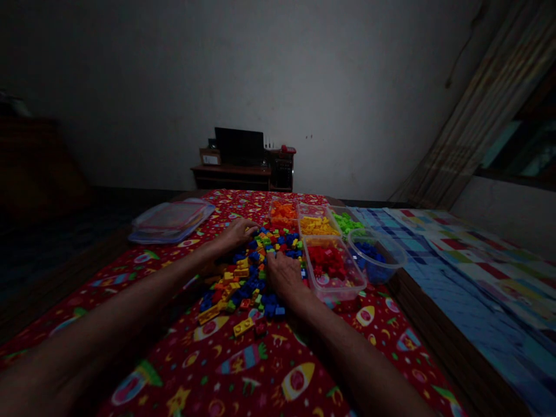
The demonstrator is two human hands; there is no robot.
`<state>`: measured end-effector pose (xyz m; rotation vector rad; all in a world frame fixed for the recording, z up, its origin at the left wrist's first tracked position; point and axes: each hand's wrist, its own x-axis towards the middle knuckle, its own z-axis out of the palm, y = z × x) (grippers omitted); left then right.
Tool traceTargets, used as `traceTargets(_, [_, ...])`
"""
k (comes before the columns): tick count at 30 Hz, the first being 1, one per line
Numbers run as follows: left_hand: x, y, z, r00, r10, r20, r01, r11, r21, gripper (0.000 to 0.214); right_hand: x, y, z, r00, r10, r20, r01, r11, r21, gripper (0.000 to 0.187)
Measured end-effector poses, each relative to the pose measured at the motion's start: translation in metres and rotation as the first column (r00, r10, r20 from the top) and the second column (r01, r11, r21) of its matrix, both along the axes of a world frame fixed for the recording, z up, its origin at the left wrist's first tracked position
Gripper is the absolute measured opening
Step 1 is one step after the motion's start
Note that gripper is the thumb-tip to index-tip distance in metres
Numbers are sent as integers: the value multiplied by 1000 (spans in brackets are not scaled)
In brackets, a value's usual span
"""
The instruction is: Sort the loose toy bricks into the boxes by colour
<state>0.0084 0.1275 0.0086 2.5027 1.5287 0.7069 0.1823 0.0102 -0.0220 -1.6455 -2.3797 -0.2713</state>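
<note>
A loose pile of toy building bricks [249, 284] in yellow, blue, red, green and orange lies on the red patterned cloth [243, 359]. At the pile's far left edge is my left hand [237, 234], its fingers stretched toward the bricks and slightly apart. My right hand [284, 272] is down on the right side of the pile, fingers curled in; whatever they pinch is hidden. Just right of it stands a clear tub of red bricks [325, 260]. A yellow brick [244, 327] lies apart at the near edge.
Beyond the red tub are boxes with orange bricks [283, 211], yellow bricks [318, 226] and green bricks [346, 222]. A round tub [393, 260] holds blue bricks. Stacked lids [171, 220] lie at left. A bed [456, 289] adjoins the right side.
</note>
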Motion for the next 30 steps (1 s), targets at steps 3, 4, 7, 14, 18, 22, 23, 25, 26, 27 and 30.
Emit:
traceTargets(3, [12,14,4,998,-28,-54,28,1000,0,26,0,-1,2,1000,-3,17,4,1000,-15,24])
traceTargets(4, [16,18,5,996,-48,-78,45,998,-38,22,0,-1,3,1000,-4,24,4,1000,-22,25])
traceTargets(7, [21,25,9,986,-94,-135,75,987,-145,17,0,-2,5,999,-3,35,4,999,-44,27])
traceTargets(14, [15,23,16,986,-137,-95,111,965,-236,14,0,-2,6,1000,7,9,-7,998,-57,27])
traceTargets(18, [12,19,22,987,-49,151,90,957,-277,23,0,-1,6,1000,9,-4,-10,999,-52,26])
traceTargets(22, [12,17,29,855,43,518,198,894,-402,35,0,0,4,1000,8,-2,-8,998,-61,26])
traceTargets(23, [14,19,30,813,88,576,207,880,-427,37,0,0,4,1000,7,-5,-7,998,-60,26])
traceTargets(25, [21,25,31,733,157,662,213,871,-443,39,-1,1,3,1000,11,-12,-12,998,-54,25])
traceTargets(26, [26,30,31,701,161,695,216,880,-422,40,-1,1,2,1000,15,-18,-16,999,-50,25])
traceTargets(27, [32,36,32,680,148,718,214,897,-387,41,-1,2,1,1000,17,-25,-18,999,-45,25])
traceTargets(30, [52,53,36,674,86,733,169,949,-266,41,-1,2,0,999,20,-42,-21,999,-29,24])
